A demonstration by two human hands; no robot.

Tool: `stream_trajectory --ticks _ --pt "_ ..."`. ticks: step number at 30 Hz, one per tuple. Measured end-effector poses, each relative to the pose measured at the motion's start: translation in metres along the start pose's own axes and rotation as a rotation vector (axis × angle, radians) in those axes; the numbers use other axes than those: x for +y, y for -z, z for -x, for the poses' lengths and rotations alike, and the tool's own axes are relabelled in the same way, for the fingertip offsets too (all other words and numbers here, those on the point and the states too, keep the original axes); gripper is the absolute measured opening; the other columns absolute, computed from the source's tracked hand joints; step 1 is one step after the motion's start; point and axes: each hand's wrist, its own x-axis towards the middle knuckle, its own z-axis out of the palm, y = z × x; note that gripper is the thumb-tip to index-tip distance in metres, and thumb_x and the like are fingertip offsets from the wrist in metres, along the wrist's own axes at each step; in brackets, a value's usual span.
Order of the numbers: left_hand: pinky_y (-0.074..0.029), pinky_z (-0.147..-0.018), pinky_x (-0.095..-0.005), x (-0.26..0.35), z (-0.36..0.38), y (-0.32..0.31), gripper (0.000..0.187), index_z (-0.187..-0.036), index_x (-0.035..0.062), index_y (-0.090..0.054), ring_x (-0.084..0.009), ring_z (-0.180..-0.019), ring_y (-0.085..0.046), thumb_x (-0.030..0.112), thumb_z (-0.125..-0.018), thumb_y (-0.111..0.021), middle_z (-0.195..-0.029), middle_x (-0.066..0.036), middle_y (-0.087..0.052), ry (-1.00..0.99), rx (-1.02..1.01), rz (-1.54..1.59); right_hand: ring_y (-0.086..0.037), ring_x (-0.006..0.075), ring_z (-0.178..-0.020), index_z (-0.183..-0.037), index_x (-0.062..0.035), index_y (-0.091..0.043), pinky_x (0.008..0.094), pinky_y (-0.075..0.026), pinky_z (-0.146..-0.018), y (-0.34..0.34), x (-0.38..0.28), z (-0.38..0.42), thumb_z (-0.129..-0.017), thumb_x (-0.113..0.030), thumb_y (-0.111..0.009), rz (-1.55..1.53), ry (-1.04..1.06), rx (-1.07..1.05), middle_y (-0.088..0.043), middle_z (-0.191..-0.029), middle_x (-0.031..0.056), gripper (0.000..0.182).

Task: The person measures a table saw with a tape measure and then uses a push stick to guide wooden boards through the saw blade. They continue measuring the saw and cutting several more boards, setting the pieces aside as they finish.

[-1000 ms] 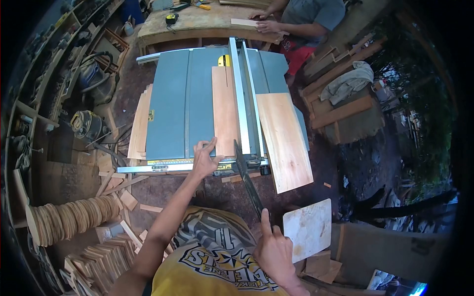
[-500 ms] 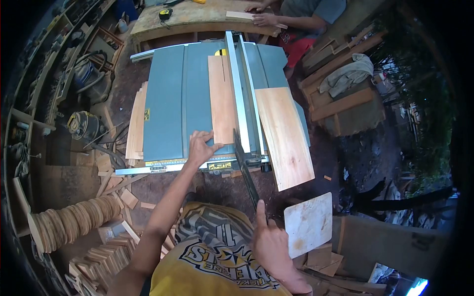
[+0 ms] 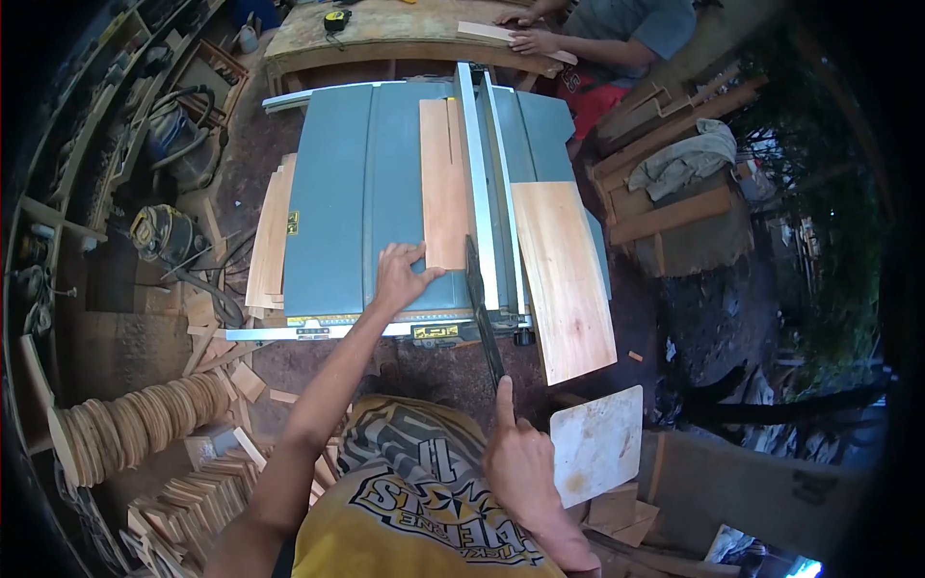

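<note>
A wooden board (image 3: 444, 193) lies flat on the blue-grey table saw (image 3: 332, 202), its right edge along the metal fence (image 3: 479, 183). A narrow slit runs down from the board's far end. My left hand (image 3: 403, 276) touches the board's near left corner, thumb and fingers apart. In my right hand (image 3: 521, 453) is a long black push stick (image 3: 485, 328), the index finger stretched along it. The stick's far tip meets the board's near right corner. The blade itself is hidden.
A wider board (image 3: 564, 279) rests right of the fence. Past the saw, a co-worker's hands (image 3: 533, 40) hold a strip on a wooden bench (image 3: 395, 34) with a tape measure (image 3: 336, 20). A shop vacuum (image 3: 166, 234), stacked wood discs (image 3: 145, 424) and offcuts stand left.
The board has slid forward along the fence, away from me. My left hand and the push stick have moved forward with it, and the view has shifted slightly.
</note>
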Motion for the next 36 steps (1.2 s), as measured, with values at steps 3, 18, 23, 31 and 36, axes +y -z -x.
stream_trajectory --ticks 3,18,23,31,36 --pt "-0.042 -0.087 -0.0387 -0.003 -0.008 0.000 0.064 -0.116 -0.0063 -0.069 -0.0277 -0.093 -0.056 0.034 -0.069 -0.087 -0.093 -0.013 -0.066 -0.003 0.003 0.002 -0.063 0.0378 -0.053 -0.146 0.0127 -0.032 0.0467 -0.052 -0.052 -0.007 -0.005 -0.008 -0.078 0.000 -0.058 0.030 -0.013 -0.024 -0.061 -0.066 0.0253 0.074" --pt "-0.041 -0.094 -0.0409 -0.025 -0.042 -0.001 0.051 -0.123 -0.0075 -0.063 -0.0321 -0.103 -0.053 0.012 -0.078 -0.078 -0.105 -0.015 -0.062 -0.095 -0.091 0.066 -0.063 0.0385 -0.053 -0.141 0.0160 -0.038 0.0475 -0.053 -0.054 0.002 -0.004 -0.044 -0.076 0.000 -0.058 0.005 0.022 0.072 -0.062 -0.065 0.0254 0.070" --pt "-0.043 -0.096 -0.0414 -0.024 -0.055 -0.005 0.051 -0.123 -0.0077 -0.063 -0.0332 -0.103 -0.054 0.009 -0.076 -0.077 -0.107 -0.017 -0.063 -0.071 -0.026 0.024 -0.064 0.0389 -0.054 -0.142 0.0157 -0.038 0.0480 -0.053 -0.056 0.006 -0.005 -0.060 -0.075 -0.001 -0.059 0.013 0.019 0.072 -0.062 -0.065 0.0260 0.072" --pt "-0.044 -0.095 -0.0398 -0.022 -0.075 -0.009 0.047 -0.118 -0.0048 -0.067 -0.0298 -0.104 -0.058 0.008 -0.074 -0.078 -0.122 -0.017 -0.068 0.093 -0.019 0.110 -0.067 0.0414 -0.059 -0.145 0.0158 -0.033 0.0499 -0.056 -0.059 0.010 -0.005 -0.086 -0.075 -0.006 -0.062 0.010 0.016 0.055 -0.064 -0.069 0.0274 0.079" --pt "-0.041 -0.092 -0.0397 -0.022 -0.087 -0.005 0.045 -0.118 0.0005 -0.070 -0.0276 -0.106 -0.058 0.012 -0.075 -0.078 -0.111 -0.013 -0.072 0.000 0.048 -0.049 -0.067 0.0412 -0.061 -0.143 0.0148 -0.037 0.0496 -0.057 -0.060 0.016 -0.010 -0.102 -0.074 -0.005 -0.062 0.020 0.006 0.071 -0.064 -0.068 0.0269 0.075"
